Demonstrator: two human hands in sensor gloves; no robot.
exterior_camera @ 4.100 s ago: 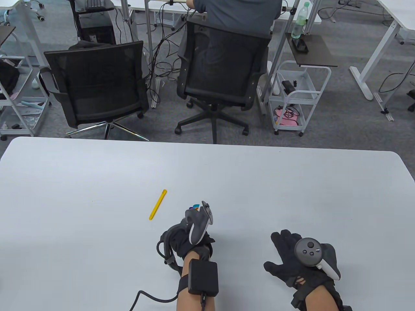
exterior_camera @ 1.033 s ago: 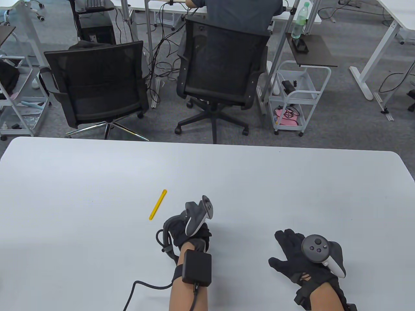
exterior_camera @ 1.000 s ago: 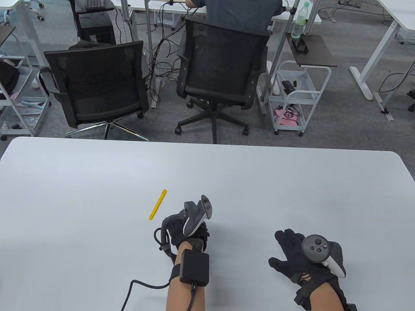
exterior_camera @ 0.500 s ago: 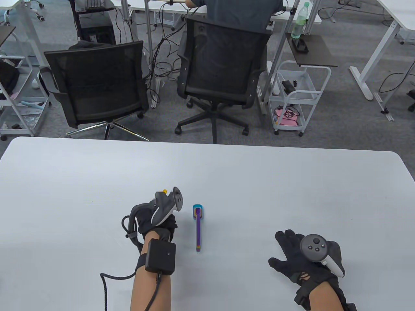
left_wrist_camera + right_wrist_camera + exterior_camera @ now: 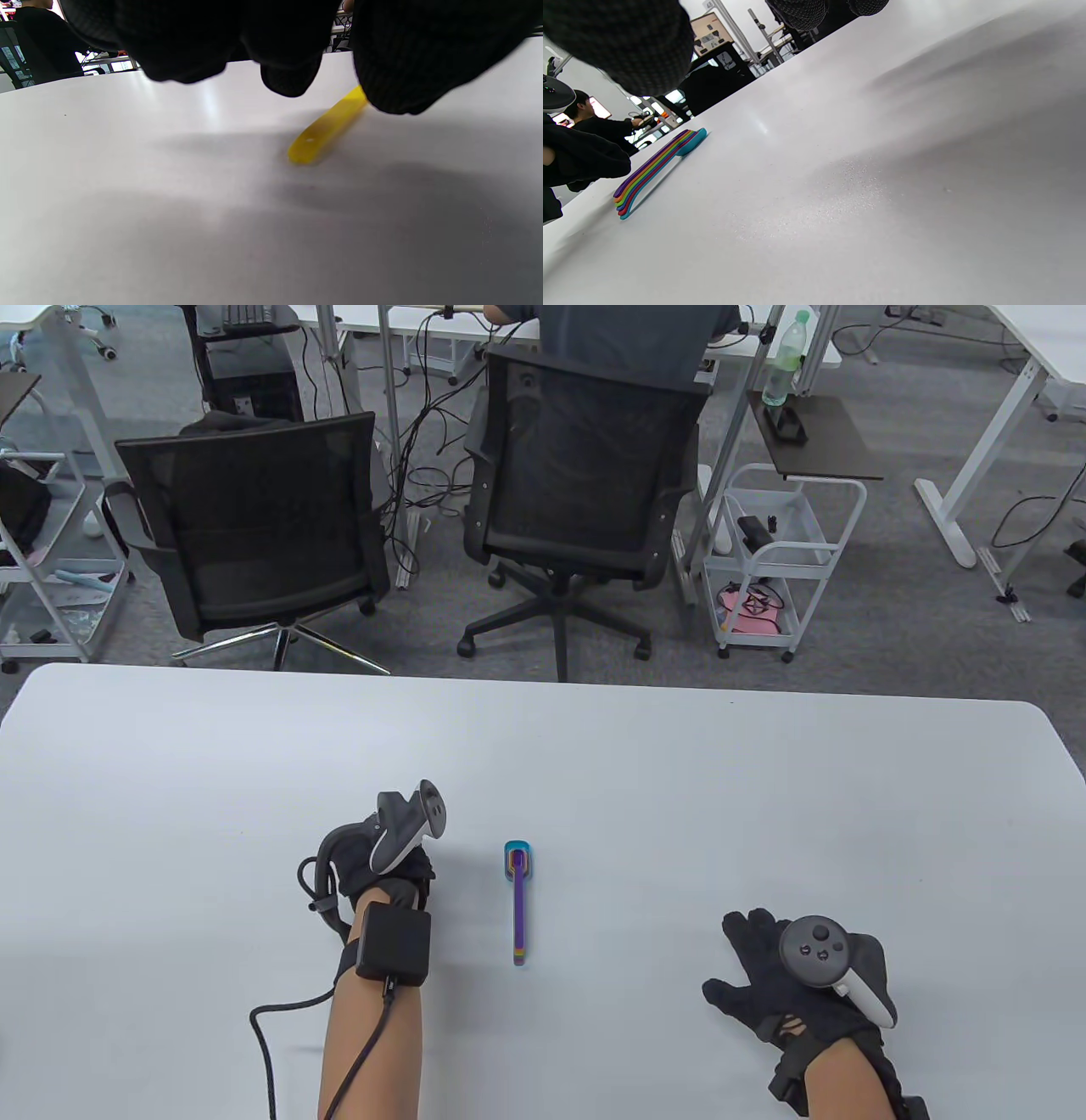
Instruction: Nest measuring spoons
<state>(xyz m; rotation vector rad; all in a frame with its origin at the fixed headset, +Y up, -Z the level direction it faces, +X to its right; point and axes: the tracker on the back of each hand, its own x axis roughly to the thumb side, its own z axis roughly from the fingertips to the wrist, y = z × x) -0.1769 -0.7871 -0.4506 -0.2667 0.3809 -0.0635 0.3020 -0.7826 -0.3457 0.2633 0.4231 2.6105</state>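
Table view, L hand (image 5: 386, 869) fingers over yellow stick (image 5: 326, 127), grip unclear, R hand (image 5: 789, 984) fingers splayed.

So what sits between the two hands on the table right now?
The nested stack of measuring spoons lies between the left hand and right hand, nearer the left, touching neither; the table view shows it.

Purple on top of the nested spoons (image 5: 517, 899), then yellow, green, blue, red, with teal lowest and around the bowl end. Plain yellow on the stick (image 5: 324, 127). Black gloves on left hand (image 5: 386, 869) and right hand (image 5: 793, 984). White table (image 5: 764, 814).
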